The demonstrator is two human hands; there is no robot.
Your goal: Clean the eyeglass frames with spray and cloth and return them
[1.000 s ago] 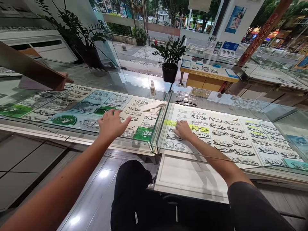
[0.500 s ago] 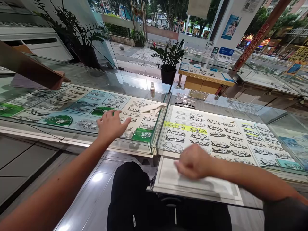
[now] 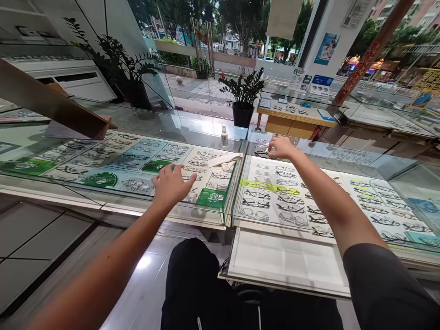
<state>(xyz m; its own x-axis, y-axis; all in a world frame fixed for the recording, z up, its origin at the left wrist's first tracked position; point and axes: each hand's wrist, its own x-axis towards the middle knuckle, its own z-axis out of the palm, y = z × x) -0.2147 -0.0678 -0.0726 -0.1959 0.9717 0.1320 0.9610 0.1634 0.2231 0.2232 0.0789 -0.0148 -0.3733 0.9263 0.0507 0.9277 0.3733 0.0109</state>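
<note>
Fingers spread and holding nothing, my left hand (image 3: 173, 184) hovers at the front of the left glass display case (image 3: 82, 183), near a green card (image 3: 212, 197). My right hand (image 3: 281, 147) reaches to the back of the right glass case, its fingers bent down at a dark-framed pair of glasses (image 3: 261, 154) on the glass top. Whether the fingertips grip the frame is too small to tell. A folded pale cloth (image 3: 225, 159) and a small white spray bottle (image 3: 224, 136) rest on the left case.
A white open drawer (image 3: 285, 256) juts out above my lap. Rows of glasses (image 3: 288, 199) lie inside the right case. Potted plants (image 3: 242, 112) stand behind the cases. At the left, a brown panel (image 3: 51, 101) leans over the glass.
My right hand has moved from above the drawer, where it was curled, forward to the glasses at the back. The view has shifted slightly; my left hand stays spread over the left case.
</note>
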